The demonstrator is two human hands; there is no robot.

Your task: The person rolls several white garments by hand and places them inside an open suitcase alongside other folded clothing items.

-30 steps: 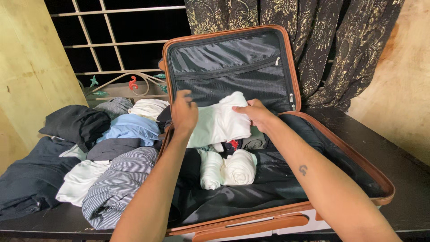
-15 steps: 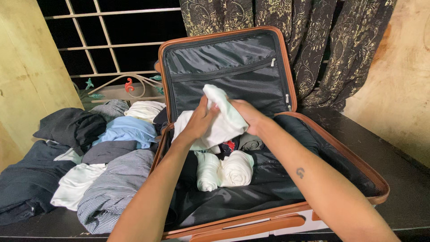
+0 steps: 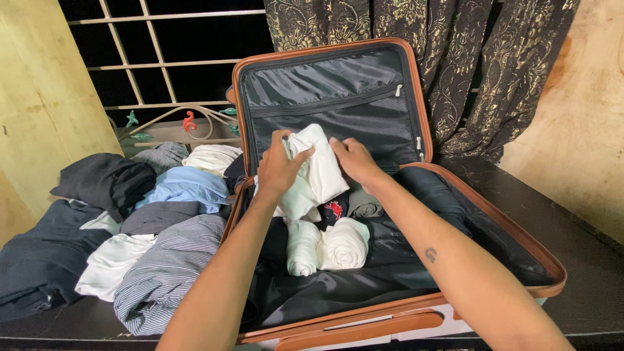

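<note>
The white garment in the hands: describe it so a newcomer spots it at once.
Find the open brown-trimmed suitcase on the dark table. At its back edge, below the lid's zip pocket, both hands grip a white garment. Unlike the two rolled white bundles lying nearer, it is lifted and half-folded.

Clothes pile (image 3: 130,221) left of suitcase (image 3: 416,305)

Both forearms cut off at bottom edge. Suitcase (image 3: 416,311) front corner cropped. White garment (image 3: 318,170) partly hidden under fingers (image 3: 286,151). Dark clothes (image 3: 32,260) run off left edge.
</note>
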